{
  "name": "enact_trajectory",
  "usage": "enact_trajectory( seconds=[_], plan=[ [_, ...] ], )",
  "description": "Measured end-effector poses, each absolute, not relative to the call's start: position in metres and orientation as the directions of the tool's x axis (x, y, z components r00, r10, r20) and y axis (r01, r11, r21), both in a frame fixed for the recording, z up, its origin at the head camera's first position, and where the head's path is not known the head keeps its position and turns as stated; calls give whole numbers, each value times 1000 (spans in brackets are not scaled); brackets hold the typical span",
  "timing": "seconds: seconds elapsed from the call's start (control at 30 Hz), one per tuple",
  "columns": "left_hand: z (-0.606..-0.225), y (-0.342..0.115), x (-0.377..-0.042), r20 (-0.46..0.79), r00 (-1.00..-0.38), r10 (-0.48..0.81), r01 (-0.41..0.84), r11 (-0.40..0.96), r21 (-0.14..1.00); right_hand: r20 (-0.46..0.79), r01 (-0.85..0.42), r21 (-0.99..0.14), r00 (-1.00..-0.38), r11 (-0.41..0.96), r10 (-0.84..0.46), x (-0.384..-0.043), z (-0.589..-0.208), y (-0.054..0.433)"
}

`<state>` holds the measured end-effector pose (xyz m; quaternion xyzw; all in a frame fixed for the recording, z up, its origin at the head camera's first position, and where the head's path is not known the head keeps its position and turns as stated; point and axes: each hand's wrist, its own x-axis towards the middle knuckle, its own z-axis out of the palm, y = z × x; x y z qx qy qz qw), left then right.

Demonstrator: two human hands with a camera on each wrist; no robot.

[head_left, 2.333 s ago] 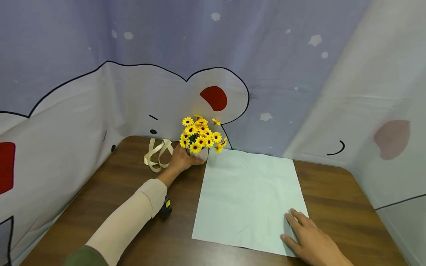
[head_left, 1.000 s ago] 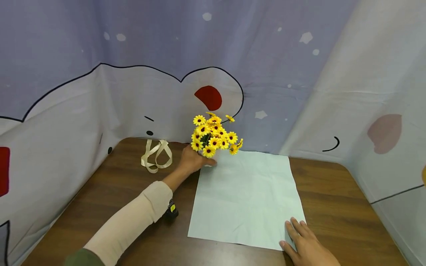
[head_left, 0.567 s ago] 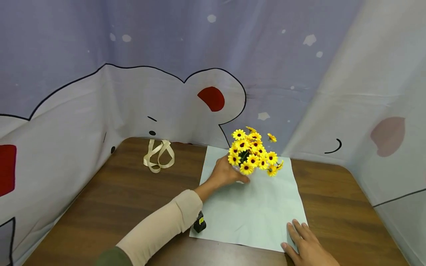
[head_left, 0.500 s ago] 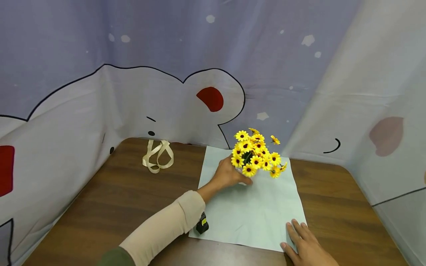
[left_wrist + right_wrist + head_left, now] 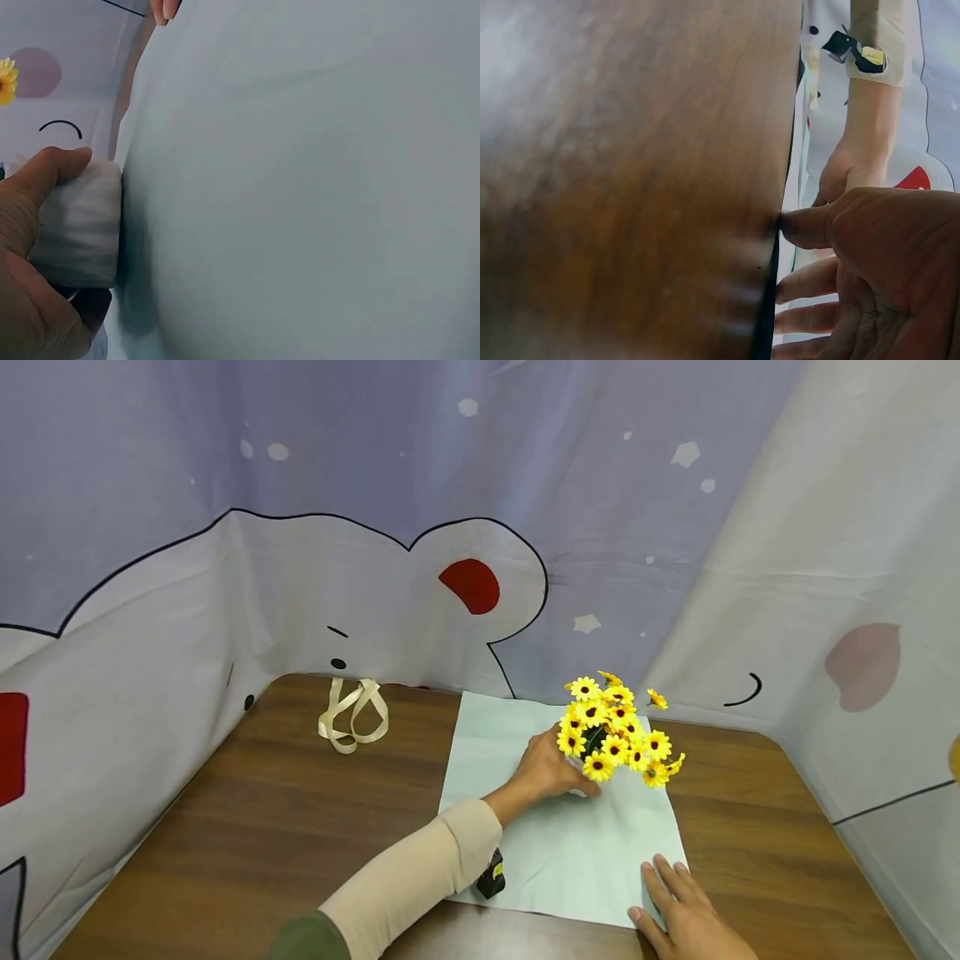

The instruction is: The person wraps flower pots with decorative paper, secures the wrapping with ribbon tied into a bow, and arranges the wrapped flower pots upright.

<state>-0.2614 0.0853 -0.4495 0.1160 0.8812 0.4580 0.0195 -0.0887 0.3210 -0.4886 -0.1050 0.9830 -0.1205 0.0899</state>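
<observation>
Curled round a small white pot [image 5: 82, 225] of yellow flowers [image 5: 615, 727] is my left hand [image 5: 547, 767]. In the head view the pot is over the back half of a pale green sheet [image 5: 585, 852], mostly hidden by hand and blooms. The left wrist view has its base close to the sheet; whether they touch I cannot tell. My right hand [image 5: 692, 914] lies on the sheet's front right corner, fingers spread and fairly straight. The right wrist view places its thumb and fingertips [image 5: 804, 283] at the sheet, beside the table's edge.
A loosely looped cream ribbon [image 5: 354, 718] lies at the back left of the brown wooden table [image 5: 225, 827]. Behind the table hangs a printed curtain [image 5: 360, 585]. A small black device [image 5: 491, 877] is worn at the left wrist.
My left hand has carried the flower pot rightward and nearer, from the sheet's left back corner to over the sheet. The right hand stays on the front right corner. The ribbon has not moved.
</observation>
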Motion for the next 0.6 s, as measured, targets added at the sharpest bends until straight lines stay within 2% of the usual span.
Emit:
enact_trajectory(
  seconds=[0.13, 0.37, 0.6],
  plan=[
    [-453, 90, -261, 61, -976, 210, 172, 564, 808, -188, -173, -244, -957, 954, -222, -88, -478, 317],
    [-456, 95, -262, 75, -974, 213, 185, 563, 806, -145, -192, -249, -962, 949, -233, -87, -481, 318],
    [-457, 97, -261, 80, -975, 205, 183, 554, 812, -189, -174, -249, -956, 953, -224, -87, -475, 314]
  ],
)
